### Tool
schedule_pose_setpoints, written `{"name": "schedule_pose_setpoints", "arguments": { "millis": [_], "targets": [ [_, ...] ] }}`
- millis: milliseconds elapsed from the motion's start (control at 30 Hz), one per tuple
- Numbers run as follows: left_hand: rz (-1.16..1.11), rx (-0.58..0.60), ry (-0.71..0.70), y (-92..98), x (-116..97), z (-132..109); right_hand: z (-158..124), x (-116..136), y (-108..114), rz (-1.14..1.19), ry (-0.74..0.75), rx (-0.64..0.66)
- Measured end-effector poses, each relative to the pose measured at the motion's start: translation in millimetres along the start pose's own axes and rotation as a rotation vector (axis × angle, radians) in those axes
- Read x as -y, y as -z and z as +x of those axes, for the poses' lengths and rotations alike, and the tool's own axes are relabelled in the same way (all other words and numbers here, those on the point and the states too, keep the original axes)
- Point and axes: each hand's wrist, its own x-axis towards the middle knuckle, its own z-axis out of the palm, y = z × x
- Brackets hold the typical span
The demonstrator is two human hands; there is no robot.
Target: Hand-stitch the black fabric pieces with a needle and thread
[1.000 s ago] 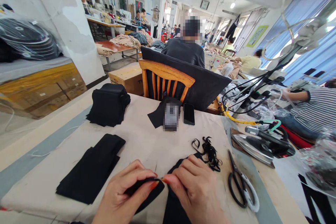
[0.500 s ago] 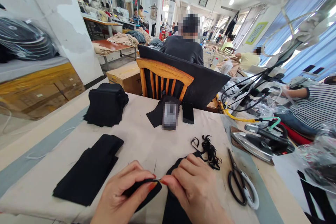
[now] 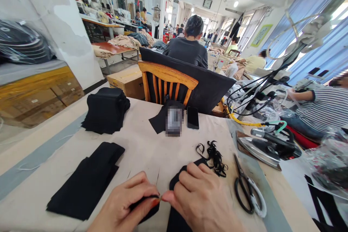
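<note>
My left hand (image 3: 123, 208) and my right hand (image 3: 202, 203) meet at the near edge of the table, fingertips pinched together on a piece of black fabric (image 3: 176, 183) that lies under my right hand. Each hand is closed on the cloth's edge. A tangle of black ribbon loops (image 3: 214, 156) lies just beyond my right hand. Black-handled scissors (image 3: 248, 194) rest to the right of it. A flat stack of black fabric pieces (image 3: 87, 179) lies to the left of my left hand.
A taller pile of black cloth (image 3: 106, 110) sits at the far left of the table (image 3: 146, 145), a phone (image 3: 193, 117) at its far edge. An iron (image 3: 269, 145) rests at right. A wooden chair (image 3: 165, 83) and seated people are beyond.
My hands have drawn slightly nearer to me and lower in view, still pinching the black fabric. The view has shifted a little; things on the table stay put.
</note>
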Motion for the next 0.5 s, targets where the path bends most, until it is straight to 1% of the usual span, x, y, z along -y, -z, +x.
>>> {"name": "schedule_pose_setpoints", "arguments": {
  "millis": [100,167,200,233,267,300,333,367,433,500],
  "targets": [
    [0.011,0.015,0.012,-0.5,2.5,-0.7,-4.4,0.1,-10.7,0.041,-0.052,-0.034],
    [0.01,-0.018,0.0,-1.3,3.7,0.0,-11.6,3.6,-23.4,0.106,-0.137,-0.066],
    [0.002,-0.043,-0.014,-1.8,4.2,0.8,-16.4,6.5,-31.0,0.187,-0.199,-0.067],
    [-0.008,-0.067,-0.03,-2.6,4.6,1.7,-21.7,10.0,-39.1,0.321,-0.278,-0.054],
    [-0.02,-0.087,-0.047,-3.5,5.0,2.6,-27.3,13.8,-47.4,0.507,-0.382,-0.025],
    [-0.031,-0.105,-0.06,-4.7,5.4,3.4,-32.7,17.8,-55.5,0.726,-0.517,0.031],
    [-0.04,-0.119,-0.073,-5.9,5.8,3.9,-37.6,21.6,-62.9,0.943,-0.635,0.124],
    [-0.047,-0.129,-0.082,-7.2,6.2,4.0,-41.7,25.0,-69.1,1.107,-0.718,0.196],
    [-0.044,-0.129,-0.085,-9.5,7.1,2.9,-46.9,30.1,-77.2,1.291,-0.816,0.261],
    [-0.025,-0.106,-0.084,-10.8,8.2,0.6,-48.2,32.4,-79.2,1.321,-0.843,0.224]
  ]
}}
